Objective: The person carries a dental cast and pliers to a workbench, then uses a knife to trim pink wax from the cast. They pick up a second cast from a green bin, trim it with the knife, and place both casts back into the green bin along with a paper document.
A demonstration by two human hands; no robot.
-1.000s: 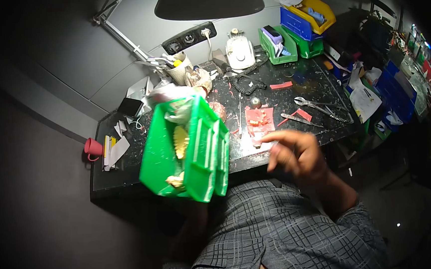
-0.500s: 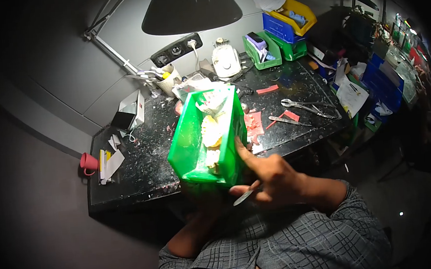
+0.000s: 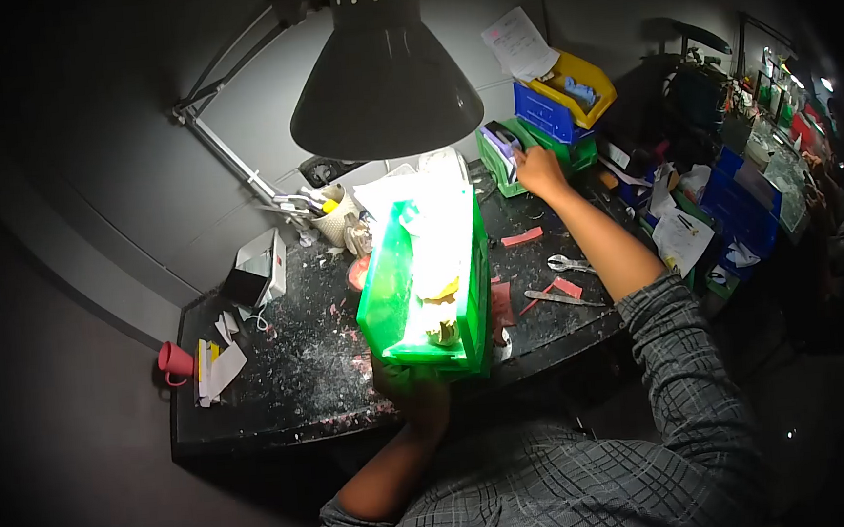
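My left hand (image 3: 416, 393) is closed on the near lower end of a green plastic bin (image 3: 377, 306), holding it up under the lamp over the bench's front edge. In the bin lies a yellowish dental cast (image 3: 441, 331), with paper behind it washed out by glare. My right hand (image 3: 540, 170) reaches to a second green bin (image 3: 510, 188) at the back right. Its bent fingers are beside a purple-and-black item (image 3: 502, 144) there; what they pinch is too small to make out.
A lamp shade (image 3: 386, 95) hangs low above the held bin. Pliers (image 3: 571, 265), a metal spatula (image 3: 563, 298) and red wax pieces (image 3: 523, 238) lie on the black bench (image 3: 302, 370). Stacked yellow and blue bins (image 3: 543, 108), a cup of tools (image 3: 337, 220) and a pink mug (image 3: 175, 360) stand around.
My right hand has left the held bin's side and stretched to the back-right bin. The metal tool it held is no longer visible in it. The held bin now appears slightly lower and further right.
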